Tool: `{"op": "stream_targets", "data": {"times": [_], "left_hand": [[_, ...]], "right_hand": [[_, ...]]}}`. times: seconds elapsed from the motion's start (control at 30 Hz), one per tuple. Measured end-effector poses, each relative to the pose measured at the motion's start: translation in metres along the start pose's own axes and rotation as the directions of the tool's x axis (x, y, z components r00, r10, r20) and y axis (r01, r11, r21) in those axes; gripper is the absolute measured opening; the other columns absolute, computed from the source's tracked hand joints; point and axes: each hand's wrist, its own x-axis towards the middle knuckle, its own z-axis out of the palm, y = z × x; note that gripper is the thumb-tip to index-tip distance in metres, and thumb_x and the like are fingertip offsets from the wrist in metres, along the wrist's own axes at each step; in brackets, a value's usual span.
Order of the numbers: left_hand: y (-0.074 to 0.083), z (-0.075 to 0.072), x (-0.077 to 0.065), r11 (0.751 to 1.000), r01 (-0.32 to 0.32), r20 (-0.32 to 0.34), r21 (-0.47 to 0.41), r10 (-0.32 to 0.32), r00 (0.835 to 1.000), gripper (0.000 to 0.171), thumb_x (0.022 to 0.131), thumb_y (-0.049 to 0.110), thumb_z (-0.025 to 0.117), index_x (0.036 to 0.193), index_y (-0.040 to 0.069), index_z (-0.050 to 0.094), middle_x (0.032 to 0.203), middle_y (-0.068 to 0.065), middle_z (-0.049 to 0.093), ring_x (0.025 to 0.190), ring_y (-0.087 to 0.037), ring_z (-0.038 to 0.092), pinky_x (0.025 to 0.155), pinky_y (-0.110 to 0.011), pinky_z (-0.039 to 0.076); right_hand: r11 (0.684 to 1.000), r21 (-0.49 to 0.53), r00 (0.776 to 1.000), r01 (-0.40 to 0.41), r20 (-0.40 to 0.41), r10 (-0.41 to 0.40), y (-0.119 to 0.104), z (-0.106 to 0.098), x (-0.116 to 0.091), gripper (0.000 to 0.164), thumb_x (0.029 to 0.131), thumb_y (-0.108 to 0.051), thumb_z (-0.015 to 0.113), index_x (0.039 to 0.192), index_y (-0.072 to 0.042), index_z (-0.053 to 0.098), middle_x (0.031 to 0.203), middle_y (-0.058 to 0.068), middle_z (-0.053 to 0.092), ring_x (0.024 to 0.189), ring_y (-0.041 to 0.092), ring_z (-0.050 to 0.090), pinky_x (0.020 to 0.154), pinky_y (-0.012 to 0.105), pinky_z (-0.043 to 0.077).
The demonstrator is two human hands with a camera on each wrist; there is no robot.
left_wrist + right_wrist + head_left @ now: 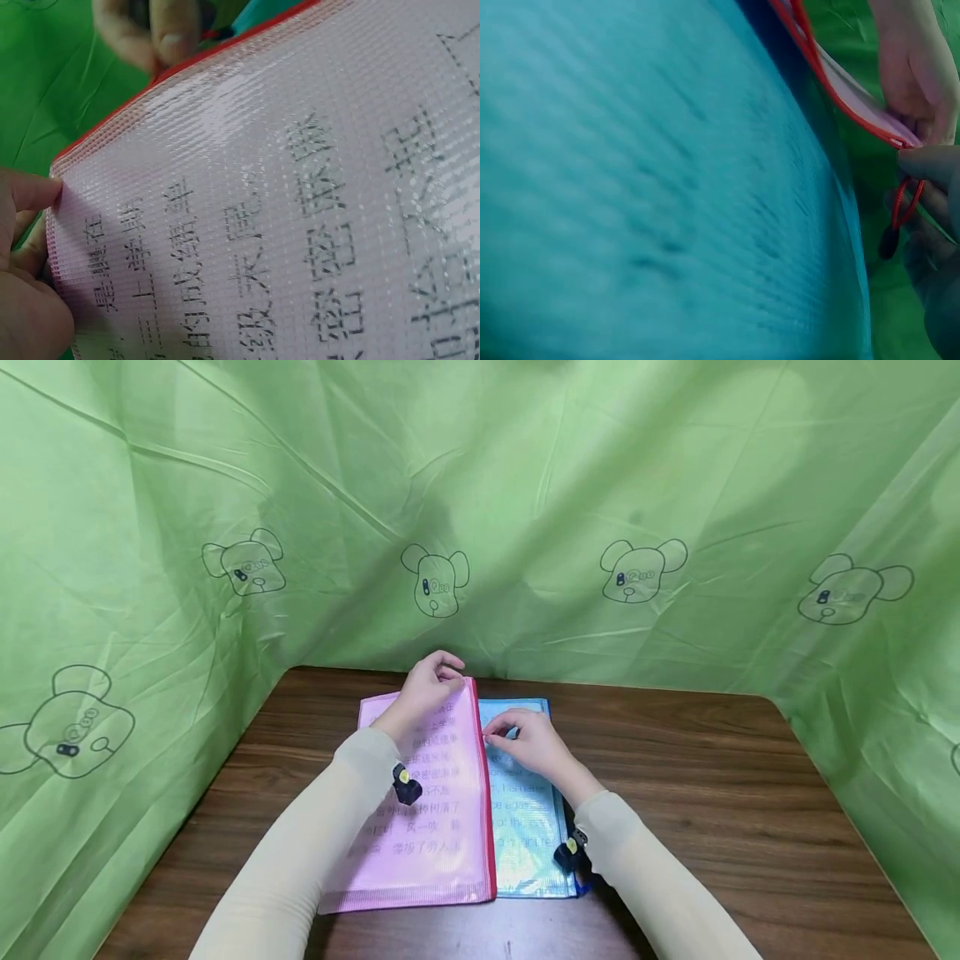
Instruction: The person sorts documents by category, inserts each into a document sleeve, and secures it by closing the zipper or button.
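Note:
A pink mesh zip pouch (435, 868), holding a page of printed Chinese characters, is partly raised, its red zipper edge (486, 810) facing right. At its far right corner my left hand (426, 692) pinches the edge between thumb and fingers, as the left wrist view shows. My right hand (528, 739) pinches the zipper pull on that red edge. From the pull hangs a red cord with a black tip (889, 244). Behind the pink pouch, partly covered by it, lies a blue mesh pouch (528, 868) with an English printed page.
Both pouches are on a dark brown wooden table (697, 793). A green curtain (525, 468) with bear-head outlines surrounds the table at the back and sides. Small black devices hang at both wrists, and a blue cord (583, 887) lies by the blue pouch's near right corner.

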Motion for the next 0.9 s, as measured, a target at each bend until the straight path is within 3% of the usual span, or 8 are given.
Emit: {"op": "stream_targets", "data": {"times": [0.53, 0.9], "left_hand": [[-0.006, -0.026, -0.008, 0.996, -0.037, -0.083, -0.086, 0.030, 0.996, 0.037, 0.100, 0.005, 0.070, 0.136, -0.002, 0.068, 0.109, -0.010, 0.077, 0.095, -0.019, 0.067, 0.085, -0.025, 0.053], [-0.011, -0.037, -0.016, 0.991, -0.006, -0.134, -0.136, -0.013, 0.991, 0.034, 0.099, 0.005, 0.071, 0.132, -0.004, 0.070, 0.107, -0.006, 0.072, 0.097, -0.018, 0.064, 0.083, -0.022, 0.054]], "right_hand": [[0.992, -0.092, 0.988, 0.091, 0.135, -0.078, -0.028, 0.003, -0.037, 0.009, 0.101, -0.015, 0.082, 0.108, -0.019, 0.085, 0.104, -0.010, 0.078, 0.092, 0.005, 0.068, 0.077, 0.028, 0.059], [0.963, -0.135, 0.945, 0.235, 0.265, -0.193, -0.049, -0.002, -0.067, 0.007, 0.100, -0.013, 0.082, 0.106, -0.017, 0.083, 0.100, -0.009, 0.078, 0.089, 0.003, 0.067, 0.078, 0.028, 0.059]]}}
